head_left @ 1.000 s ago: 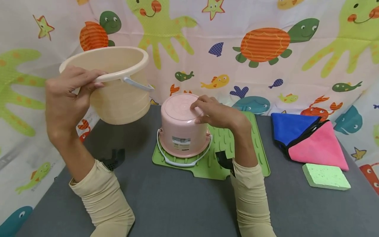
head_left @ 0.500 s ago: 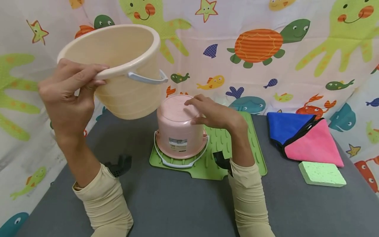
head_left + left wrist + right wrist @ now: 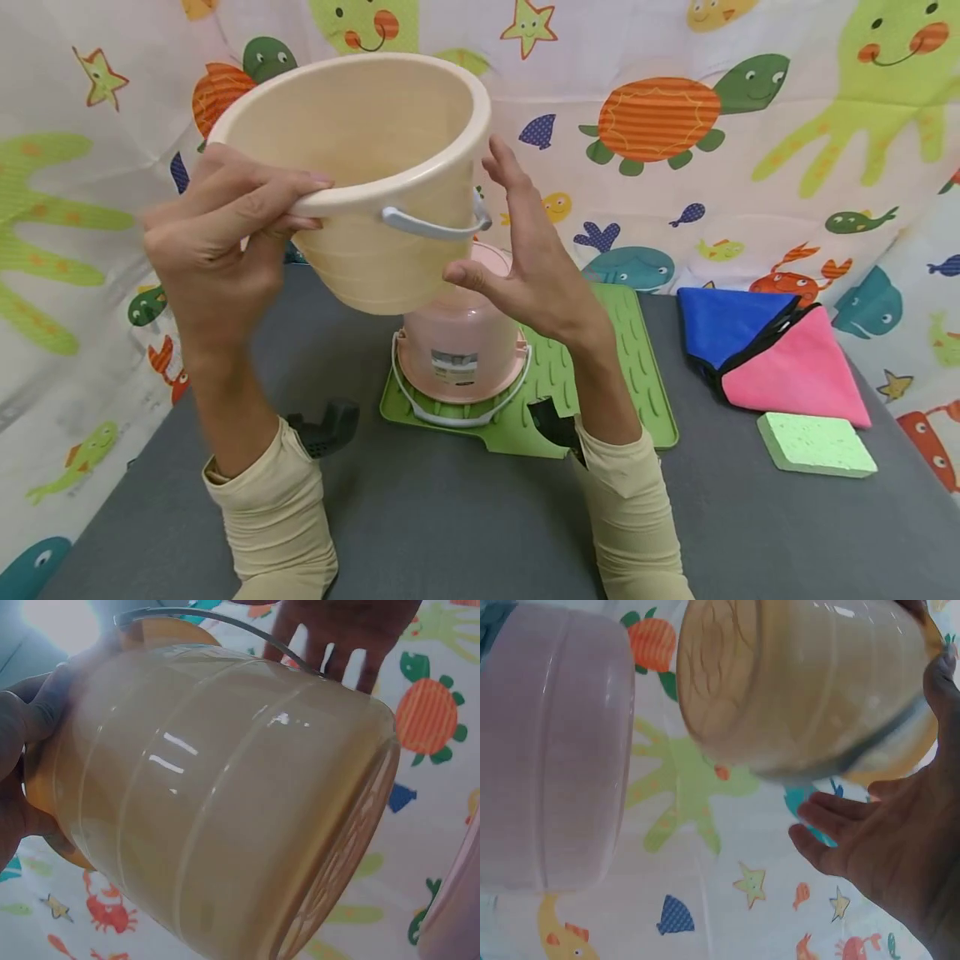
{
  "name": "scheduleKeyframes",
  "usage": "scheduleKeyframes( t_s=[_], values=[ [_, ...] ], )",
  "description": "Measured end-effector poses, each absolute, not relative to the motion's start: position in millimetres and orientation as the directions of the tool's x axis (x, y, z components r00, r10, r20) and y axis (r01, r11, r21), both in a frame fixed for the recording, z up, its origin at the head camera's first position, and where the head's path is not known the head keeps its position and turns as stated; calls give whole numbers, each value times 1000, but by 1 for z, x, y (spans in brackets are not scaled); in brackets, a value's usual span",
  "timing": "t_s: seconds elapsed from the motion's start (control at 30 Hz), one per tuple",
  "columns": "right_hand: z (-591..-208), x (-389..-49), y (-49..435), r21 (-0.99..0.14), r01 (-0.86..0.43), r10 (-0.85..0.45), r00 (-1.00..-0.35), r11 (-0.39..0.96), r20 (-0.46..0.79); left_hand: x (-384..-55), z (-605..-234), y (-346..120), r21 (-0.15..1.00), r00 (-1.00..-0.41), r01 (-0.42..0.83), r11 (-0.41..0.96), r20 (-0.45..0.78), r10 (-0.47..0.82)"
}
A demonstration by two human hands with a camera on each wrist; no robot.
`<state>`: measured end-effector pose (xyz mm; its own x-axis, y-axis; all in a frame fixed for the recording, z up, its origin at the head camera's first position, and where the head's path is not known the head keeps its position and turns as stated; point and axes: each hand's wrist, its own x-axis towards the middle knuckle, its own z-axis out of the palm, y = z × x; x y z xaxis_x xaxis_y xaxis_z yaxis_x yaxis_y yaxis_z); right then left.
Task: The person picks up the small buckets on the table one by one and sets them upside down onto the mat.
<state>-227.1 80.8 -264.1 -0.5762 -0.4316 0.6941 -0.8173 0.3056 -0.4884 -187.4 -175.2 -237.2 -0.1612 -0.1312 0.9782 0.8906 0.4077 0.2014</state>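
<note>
My left hand (image 3: pixel 232 225) grips the rim of a cream bucket (image 3: pixel 390 250), thumb and fingers on either side of the edge. The bucket hangs in the air, mouth up and slightly tilted, its pale blue handle (image 3: pixel 431 227) lying against the side. My right hand (image 3: pixel 536 258) is beside the bucket's right side, fingers spread and holding nothing. Below and behind, a pink bucket (image 3: pixel 453 350) stands upside down on a green ridged mat (image 3: pixel 607 367), partly hidden by the cream one. In the right wrist view, the pink bucket (image 3: pixel 547 750) and cream bucket's base (image 3: pixel 720 675) are apart.
On the grey table (image 3: pixel 465 533), a blue and pink cloth (image 3: pixel 795 367) lies folded at the right. A light green sponge (image 3: pixel 817 444) sits just in front of it. A curtain (image 3: pixel 667 42) with printed sea animals hangs behind and along the sides.
My left hand has raised the cream bucket and carried it right, over the pink one. My right hand has left the pink bucket's base and opened up beside the cream bucket.
</note>
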Motion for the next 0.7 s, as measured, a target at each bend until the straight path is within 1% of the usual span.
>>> scheduleKeyframes(
  t_s=[0.13, 0.23, 0.33, 0.43, 0.5, 0.57, 0.7],
  values=[
    [-262, -224, 77, -479, -854, -386, -519, 202, 763, -186, -238, -161, 184, -170, 901, 392, 983, -69],
    [-260, -222, 84, -505, -847, -344, -529, 166, 776, -184, -238, -144, 191, -191, 906, 377, 981, -38],
    [-257, -222, 97, -503, -842, -285, -539, 196, 792, -184, -236, -123, 178, -183, 920, 349, 983, -19],
    [-255, -224, 113, -507, -836, -222, -546, 212, 808, -186, -235, -102, 140, -146, 943, 303, 989, -3],
    [-254, -225, 123, -529, -830, -166, -554, 176, 816, -191, -233, -92, 110, -111, 958, 264, 994, -12],
    [-253, -226, 132, -559, -824, -95, -567, 94, 818, -199, -232, -83, 62, -56, 972, 227, 998, -31],
    [-252, -226, 147, -582, -800, 14, -590, -144, 807, -218, -233, -73, -22, 36, 989, 146, 995, -95]
  ],
)
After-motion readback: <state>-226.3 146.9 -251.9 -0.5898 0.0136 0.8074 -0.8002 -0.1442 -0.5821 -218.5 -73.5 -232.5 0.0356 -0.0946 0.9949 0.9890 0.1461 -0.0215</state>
